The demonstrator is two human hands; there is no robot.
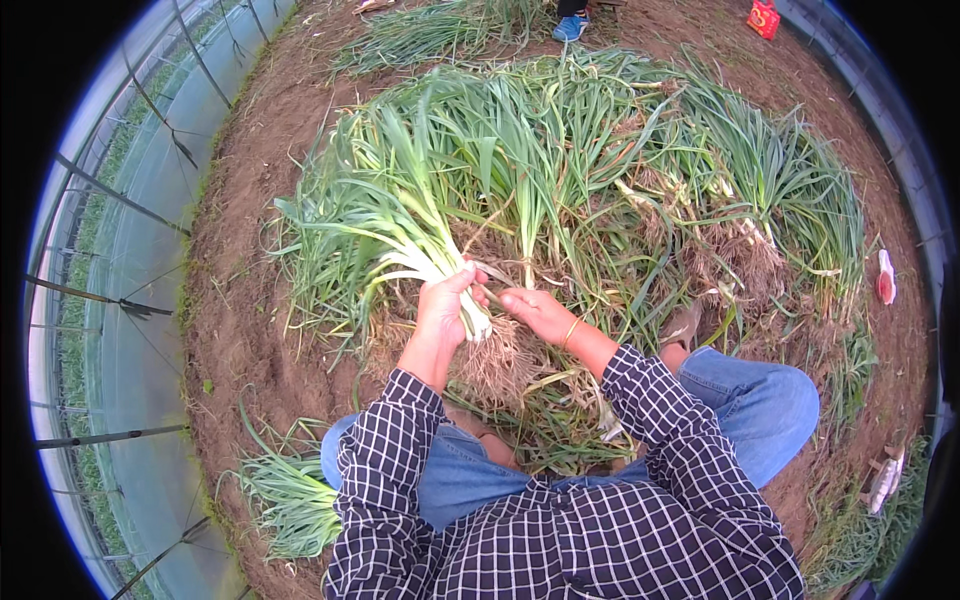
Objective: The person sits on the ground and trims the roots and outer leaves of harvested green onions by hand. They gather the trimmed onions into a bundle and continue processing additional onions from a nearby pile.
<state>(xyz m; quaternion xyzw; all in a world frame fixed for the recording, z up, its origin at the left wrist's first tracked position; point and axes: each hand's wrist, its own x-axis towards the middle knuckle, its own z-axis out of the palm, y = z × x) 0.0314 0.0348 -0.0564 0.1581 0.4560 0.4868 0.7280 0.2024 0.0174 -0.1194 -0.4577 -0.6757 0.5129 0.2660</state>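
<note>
In front of me my left hand (444, 304) grips a bunch of leek-like plants (431, 247) around its white stems. The long green leaves fan up and to the left, and a mass of dry, pale brown roots (496, 361) hangs below the fist. Just to the right, my right hand (538, 313) has its fingers closed on a thin, dull leaf strand (491, 295) beside the stems. My fingers partly hide where that strand joins the bunch.
A broad heap of similar plants (592, 142) lies ahead on brown soil (240, 247). A smaller bundle (292, 502) rests by my left knee. Plastic greenhouse sheeting (142, 337) runs along the left. Another person's blue shoe (571, 28) and a red bag (763, 19) appear at the far side.
</note>
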